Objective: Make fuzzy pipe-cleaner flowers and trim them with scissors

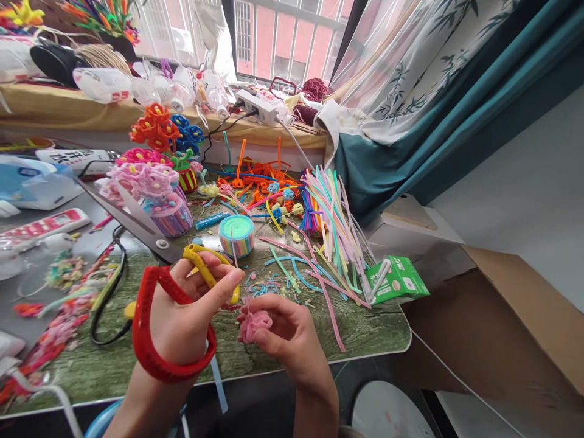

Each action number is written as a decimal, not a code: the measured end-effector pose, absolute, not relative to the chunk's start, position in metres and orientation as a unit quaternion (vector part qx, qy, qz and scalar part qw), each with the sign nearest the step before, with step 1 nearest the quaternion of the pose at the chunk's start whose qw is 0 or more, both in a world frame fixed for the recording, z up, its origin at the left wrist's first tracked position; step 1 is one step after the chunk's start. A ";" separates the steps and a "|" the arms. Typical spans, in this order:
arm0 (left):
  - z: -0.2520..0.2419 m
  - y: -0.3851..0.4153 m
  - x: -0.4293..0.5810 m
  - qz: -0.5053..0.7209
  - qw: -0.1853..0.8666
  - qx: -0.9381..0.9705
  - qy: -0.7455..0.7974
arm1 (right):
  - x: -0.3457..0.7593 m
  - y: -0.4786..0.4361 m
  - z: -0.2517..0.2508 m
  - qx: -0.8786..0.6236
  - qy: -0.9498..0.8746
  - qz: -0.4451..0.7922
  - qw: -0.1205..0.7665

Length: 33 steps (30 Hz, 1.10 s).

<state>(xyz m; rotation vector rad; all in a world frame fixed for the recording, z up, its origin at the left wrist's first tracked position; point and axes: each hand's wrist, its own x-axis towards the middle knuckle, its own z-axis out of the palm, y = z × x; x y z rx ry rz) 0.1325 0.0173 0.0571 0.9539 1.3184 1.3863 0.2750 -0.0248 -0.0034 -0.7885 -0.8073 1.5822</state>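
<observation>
My left hand (187, 316) grips large scissors (137, 222) by their yellow and red handles, with the steel blades pointing up and to the left. A thin pink strand stands up between its thumb and fingers. My right hand (285, 331) pinches a small pink pipe-cleaner flower (253, 322) just right of the left hand, above the green table mat (365, 331).
A striped round roll (236, 235) and a pink flower basket (157, 194) stand behind the hands. Loose pipe cleaners (333, 225) lie fanned at the right, beside a green carton (396, 280). Orange and blue flowers, bottles and a power strip sit at the back. A cardboard box is at the right.
</observation>
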 end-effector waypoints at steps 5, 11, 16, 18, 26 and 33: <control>0.053 0.020 0.127 0.550 0.529 0.376 0.525 | 0.273 -0.024 -0.004 -0.324 -0.341 0.668 0.577; 0.050 0.023 0.126 0.532 0.571 0.379 0.496 | 0.271 -0.026 -0.005 -0.273 -0.337 0.652 0.622; 0.047 0.019 0.128 0.524 0.587 0.363 0.498 | 0.272 -0.028 0.003 -0.257 -0.361 0.652 0.616; 0.045 0.016 0.127 0.517 0.597 0.355 0.501 | 0.272 -0.028 0.005 -0.250 -0.366 0.651 0.616; 0.050 0.023 0.122 0.520 0.581 0.367 0.507 | 0.267 -0.025 -0.003 -0.275 -0.347 0.664 0.602; 0.067 0.032 0.122 0.513 0.538 0.438 0.505 | 0.272 -0.023 -0.002 -0.281 -0.357 0.704 0.545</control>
